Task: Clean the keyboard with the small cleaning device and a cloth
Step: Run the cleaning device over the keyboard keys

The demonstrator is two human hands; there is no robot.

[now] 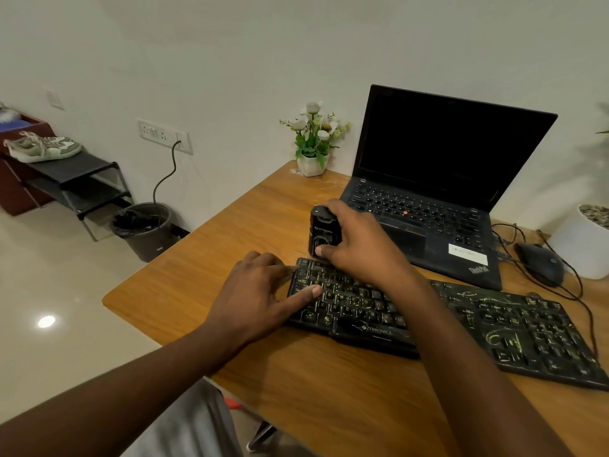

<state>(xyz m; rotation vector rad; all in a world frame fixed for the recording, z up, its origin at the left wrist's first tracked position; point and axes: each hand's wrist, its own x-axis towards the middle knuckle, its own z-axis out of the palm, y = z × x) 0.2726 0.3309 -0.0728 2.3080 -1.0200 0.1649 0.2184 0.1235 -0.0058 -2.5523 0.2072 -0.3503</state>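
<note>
A black keyboard (514,328) smeared with yellowish marks lies across the wooden desk (204,291). My right hand (359,245) grips a small black cleaning device (321,230), held upright at the keyboard's far left corner, my thumb on its front. My left hand (260,291) rests on the keyboard's left end, thumb stretched over the keys and fingers at the top-left edge. No cloth is in view.
An open black laptop (438,179) stands behind the keyboard. A corded black mouse (540,263) lies to its right beside a white pot (583,245). A small flower pot (313,143) sits at the desk's back. A bin (145,229) and shoe rack (75,179) stand left.
</note>
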